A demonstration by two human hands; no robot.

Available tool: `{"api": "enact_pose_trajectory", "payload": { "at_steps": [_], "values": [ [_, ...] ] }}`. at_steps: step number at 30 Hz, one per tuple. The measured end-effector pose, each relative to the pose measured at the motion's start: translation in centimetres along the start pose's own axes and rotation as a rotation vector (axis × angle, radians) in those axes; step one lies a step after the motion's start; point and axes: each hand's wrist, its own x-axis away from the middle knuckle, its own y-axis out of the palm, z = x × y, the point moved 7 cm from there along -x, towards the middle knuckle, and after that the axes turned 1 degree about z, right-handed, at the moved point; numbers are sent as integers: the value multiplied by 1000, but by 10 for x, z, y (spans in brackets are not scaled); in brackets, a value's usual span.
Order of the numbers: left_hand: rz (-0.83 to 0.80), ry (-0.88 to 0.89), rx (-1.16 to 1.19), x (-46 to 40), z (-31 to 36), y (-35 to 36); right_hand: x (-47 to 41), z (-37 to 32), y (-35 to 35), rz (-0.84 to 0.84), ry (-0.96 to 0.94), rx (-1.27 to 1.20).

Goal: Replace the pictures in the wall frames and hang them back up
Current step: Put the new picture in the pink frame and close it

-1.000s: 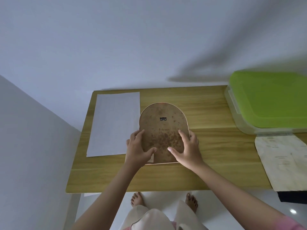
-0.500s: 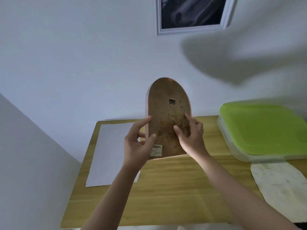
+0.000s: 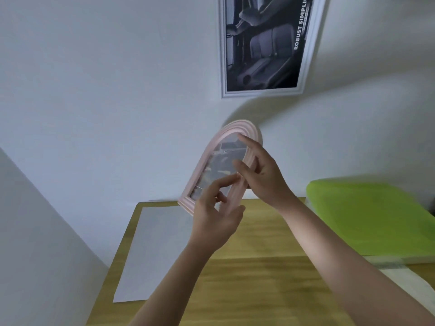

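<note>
A pink arched picture frame (image 3: pixel 213 158) is held up in the air above the wooden table (image 3: pixel 263 274), its glass front turned toward me and tilted, with a greyish picture inside. My left hand (image 3: pixel 215 222) grips its lower right edge. My right hand (image 3: pixel 261 172) holds its right side, fingers spread across the front. A white rectangular frame (image 3: pixel 266 45) with a dark car-seat picture hangs on the wall above.
A white sheet of paper (image 3: pixel 153 252) lies on the table's left part. A box with a green lid (image 3: pixel 376 220) sits at the right, with a pale board below it at the frame's edge. A grey wall stands at left.
The arched frame was lifted off the table and turned from its brown back to its glass front. My view tilted up, showing the hung white frame.
</note>
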Motion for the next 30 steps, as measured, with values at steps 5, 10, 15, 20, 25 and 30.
{"api": "enact_pose_trajectory", "payload": {
  "at_steps": [5,10,15,20,25,30],
  "values": [
    [-17,121,-15,-13,3,-8,-3,-5,-15,113,-77,-4],
    [271,-28,-236,-38,-32,-68,-8,-8,-29,187,-127,-27],
    [133,-135,20,-51,-48,-91,-15,-22,-34,232,-192,-24],
    [2,-125,263,-61,-37,-108,-34,-43,-38,269,-201,-49],
    [51,-17,372,-92,-5,-142,-63,-82,-26,300,-266,-109],
    [128,97,441,-131,26,-196,-92,-112,0,272,-310,-171]
  ]
}}
